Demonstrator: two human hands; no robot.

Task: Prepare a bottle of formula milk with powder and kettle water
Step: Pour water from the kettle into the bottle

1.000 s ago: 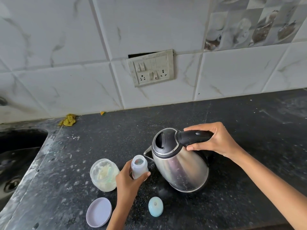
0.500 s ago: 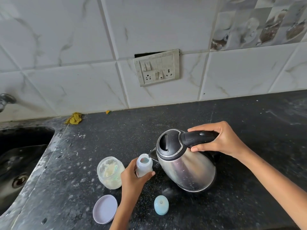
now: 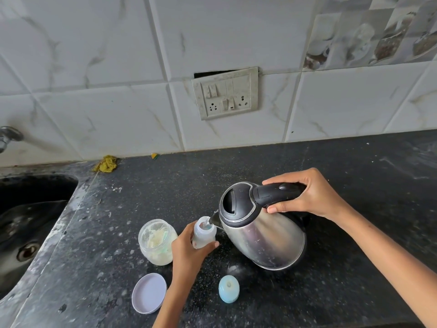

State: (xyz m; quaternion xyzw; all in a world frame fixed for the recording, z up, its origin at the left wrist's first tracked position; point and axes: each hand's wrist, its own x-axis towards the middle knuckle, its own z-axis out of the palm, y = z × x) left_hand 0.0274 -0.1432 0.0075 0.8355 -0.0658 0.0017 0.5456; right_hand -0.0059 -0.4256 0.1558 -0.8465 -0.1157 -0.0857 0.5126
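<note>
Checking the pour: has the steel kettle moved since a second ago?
Yes. The steel kettle has tipped slightly left toward the glass powder jar, its spout now pouring into the clear baby bottle.

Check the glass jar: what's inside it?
The open glass jar holds pale, clumpy powder, some stuck to the wall. A pale green shape shows through the glass low down, possibly a scoop; I cannot tell. How deep the powder goes is hidden. Its lid lies on the counter.

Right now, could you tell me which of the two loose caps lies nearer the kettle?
The blue cap, right of the left hand's wrist; the white lid lies left, farther from the kettle.
</note>
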